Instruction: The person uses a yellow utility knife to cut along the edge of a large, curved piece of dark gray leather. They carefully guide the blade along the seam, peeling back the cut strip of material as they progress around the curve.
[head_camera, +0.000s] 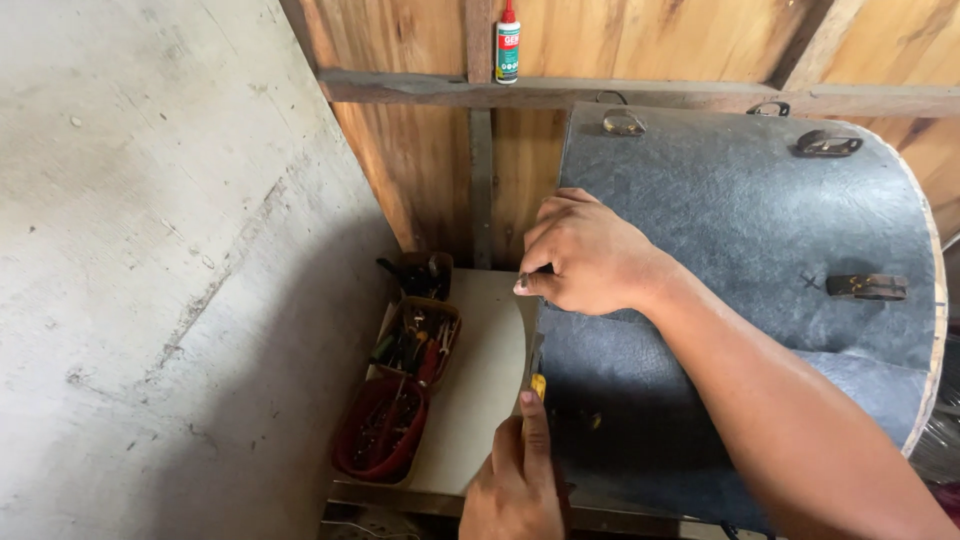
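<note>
Mottled grey-blue covering — red tub, white red-capped bottle, tan wooden wall.

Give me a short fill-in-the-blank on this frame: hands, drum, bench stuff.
1. The right hand presses on the edge of the grey ___ covering the drum.
2. The left hand grips a tool with a ___ handle.
3. The glue bottle stands on a wooden ___.

Missing words: sheet; yellow; ledge
</note>
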